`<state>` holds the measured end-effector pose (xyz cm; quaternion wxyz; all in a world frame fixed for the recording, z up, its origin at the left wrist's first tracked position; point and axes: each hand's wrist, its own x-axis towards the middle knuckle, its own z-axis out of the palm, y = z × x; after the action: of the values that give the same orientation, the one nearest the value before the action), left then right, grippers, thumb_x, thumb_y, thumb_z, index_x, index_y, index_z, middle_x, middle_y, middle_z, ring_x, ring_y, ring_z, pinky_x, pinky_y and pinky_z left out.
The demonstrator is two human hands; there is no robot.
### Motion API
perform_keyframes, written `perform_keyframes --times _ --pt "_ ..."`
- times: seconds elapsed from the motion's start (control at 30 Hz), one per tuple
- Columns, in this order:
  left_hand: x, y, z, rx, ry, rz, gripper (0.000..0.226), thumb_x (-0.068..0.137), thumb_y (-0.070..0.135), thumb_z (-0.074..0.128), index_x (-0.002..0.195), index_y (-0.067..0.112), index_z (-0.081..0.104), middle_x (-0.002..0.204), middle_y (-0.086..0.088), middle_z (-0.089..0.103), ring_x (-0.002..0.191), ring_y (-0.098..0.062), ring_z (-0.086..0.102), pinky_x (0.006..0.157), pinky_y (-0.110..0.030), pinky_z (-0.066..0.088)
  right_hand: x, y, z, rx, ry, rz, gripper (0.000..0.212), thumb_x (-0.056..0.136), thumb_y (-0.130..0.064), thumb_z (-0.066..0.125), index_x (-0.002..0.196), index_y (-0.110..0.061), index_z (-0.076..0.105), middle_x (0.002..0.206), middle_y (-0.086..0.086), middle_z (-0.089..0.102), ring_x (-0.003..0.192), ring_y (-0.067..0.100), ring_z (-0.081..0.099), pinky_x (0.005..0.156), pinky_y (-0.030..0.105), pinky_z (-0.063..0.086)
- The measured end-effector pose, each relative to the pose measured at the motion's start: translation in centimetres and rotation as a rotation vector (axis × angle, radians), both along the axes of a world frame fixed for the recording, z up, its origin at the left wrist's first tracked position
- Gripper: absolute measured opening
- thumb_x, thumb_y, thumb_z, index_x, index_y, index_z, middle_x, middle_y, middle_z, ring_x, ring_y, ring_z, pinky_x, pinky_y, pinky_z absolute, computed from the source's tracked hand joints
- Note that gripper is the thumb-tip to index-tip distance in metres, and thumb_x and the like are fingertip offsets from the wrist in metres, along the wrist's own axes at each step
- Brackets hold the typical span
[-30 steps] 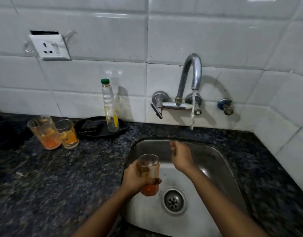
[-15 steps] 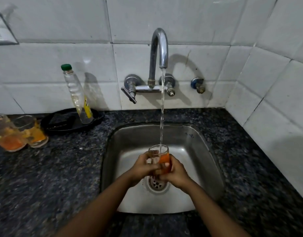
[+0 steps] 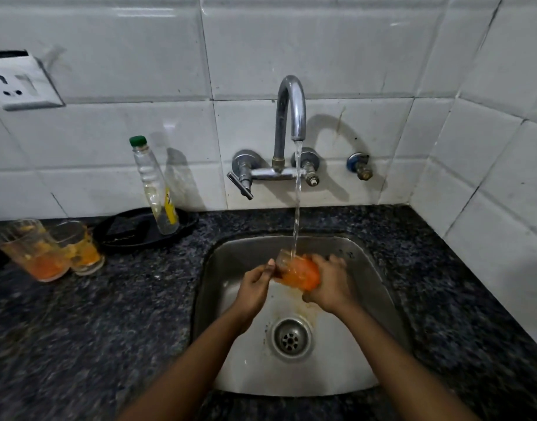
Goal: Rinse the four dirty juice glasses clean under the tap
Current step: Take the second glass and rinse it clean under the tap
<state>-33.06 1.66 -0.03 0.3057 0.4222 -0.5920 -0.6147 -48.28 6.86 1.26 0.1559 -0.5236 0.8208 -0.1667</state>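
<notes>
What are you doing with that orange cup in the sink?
A person is rinsing a juice glass under the running tap. The right hand grips its orange-stained base, tipped on its side, while the left hand holds the rim end over the sink. Two more dirty glasses wait on the counter at the left.

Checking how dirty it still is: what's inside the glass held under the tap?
Orange juice residue fills the tilted glass, with tap water running onto it. The right hand covers its base, so that end is hidden.

Both grips (image 3: 294, 281) curled, forearms converging
</notes>
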Motion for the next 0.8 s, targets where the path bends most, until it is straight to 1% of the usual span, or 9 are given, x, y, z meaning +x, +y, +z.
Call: perform_keyframes --times 0.07,0.2,0.3,0.4,0.5,0.63,0.7,0.73,0.8 --pt "-0.5 0.2 -0.3 0.059 0.001 -0.009 0.035 0.100 0.031 0.032 0.096 0.015 0.063 0.088 0.005 0.064 0.078 -0.001 0.060 0.063 -0.010 0.046 0.1 0.3 1.1 0.020 0.168 0.054 0.078 0.066 -0.026 0.079 0.134 -0.031 0.042 0.132 0.009 0.040 0.126 0.029 0.034 0.099 0.039 0.041" --pt "-1.7 0.4 -0.8 0.239 0.041 -0.034 0.044 0.100 0.039 0.030 0.102 0.010 0.063 0.091 -0.007 0.064 0.083 -0.018 0.057 0.075 -0.026 0.045 0.8 0.9 2.8 0.010 0.445 0.169 0.047 0.084 -0.012 0.057 0.128 -0.025 0.046 0.130 0.012 0.038 0.123 0.029 0.036 0.095 0.039 0.042" --pt "-2.5 0.4 -1.1 0.327 0.041 0.007 0.040 0.099 0.039 0.034 0.093 0.013 0.064 0.087 -0.008 0.064 0.079 -0.019 0.057 0.073 -0.029 0.045 1.0 1.5 3.1 -0.007 0.576 0.226 0.037 0.090 -0.013 0.048 0.126 -0.022 0.046 0.129 0.010 0.037 0.122 0.028 0.036 0.094 0.041 0.040" --pt "-2.9 -0.1 -0.3 0.359 0.094 -0.030 0.038 0.098 0.034 0.039 0.094 0.010 0.068 0.082 -0.006 0.071 0.077 -0.016 0.066 0.068 -0.026 0.053 0.9 2.0 2.7 0.032 0.593 0.210 0.043 0.089 -0.013 0.050 0.130 -0.021 0.041 0.131 0.011 0.037 0.123 0.030 0.038 0.094 0.042 0.039" --pt "-3.7 -0.8 1.6 0.251 0.135 -0.093 0.031 0.097 0.023 0.044 0.086 0.007 0.068 0.069 -0.002 0.072 0.065 -0.012 0.067 0.065 -0.024 0.056 0.7 2.3 2.0 0.106 0.475 0.114 0.049 0.082 -0.015 0.063 0.125 -0.019 0.038 0.128 0.008 0.042 0.115 0.029 0.050 0.082 0.038 0.048" --pt "-3.8 -0.4 2.7 -0.020 0.089 -0.262 0.016 0.089 0.009 0.055 0.092 -0.002 0.066 0.086 -0.014 0.069 0.085 -0.023 0.065 0.092 -0.042 0.051 0.0 1.7 1.5 0.101 0.210 0.031 0.065 0.065 -0.030 0.080 0.114 -0.020 0.038 0.116 0.004 0.056 0.105 0.027 0.059 0.073 0.036 0.050" --pt "-3.1 -0.5 2.8 -0.285 -0.022 -0.431 0.023 0.076 0.010 0.068 0.096 0.000 0.066 0.098 -0.016 0.070 0.094 -0.025 0.066 0.095 -0.044 0.050 -0.4 1.2 1.4 0.010 0.052 0.022 0.069 0.059 -0.027 0.084 0.111 -0.018 0.038 0.107 0.004 0.061 0.098 0.027 0.061 0.069 0.036 0.049" --pt "-2.7 -0.8 3.2 -0.478 -0.200 -0.577 0.035 0.072 0.013 0.071 0.104 0.004 0.065 0.106 -0.014 0.069 0.101 -0.024 0.065 0.095 -0.042 0.050 -0.5 0.9 1.4 -0.046 -0.030 0.035 0.072 0.057 -0.022 0.085 0.112 -0.016 0.039 0.104 0.004 0.062 0.094 0.025 0.061 0.068 0.035 0.048" --pt "-2.2 -1.3 4.7 -1.002 -0.819 -0.847 0.047 0.078 0.015 0.067 0.123 0.014 0.054 0.126 -0.007 0.060 0.119 -0.022 0.054 0.106 -0.040 0.039 -0.5 0.5 1.2 -0.134 -0.130 0.097 0.078 0.052 -0.012 0.086 0.116 -0.011 0.041 0.102 0.002 0.060 0.091 0.020 0.057 0.066 0.030 0.044"
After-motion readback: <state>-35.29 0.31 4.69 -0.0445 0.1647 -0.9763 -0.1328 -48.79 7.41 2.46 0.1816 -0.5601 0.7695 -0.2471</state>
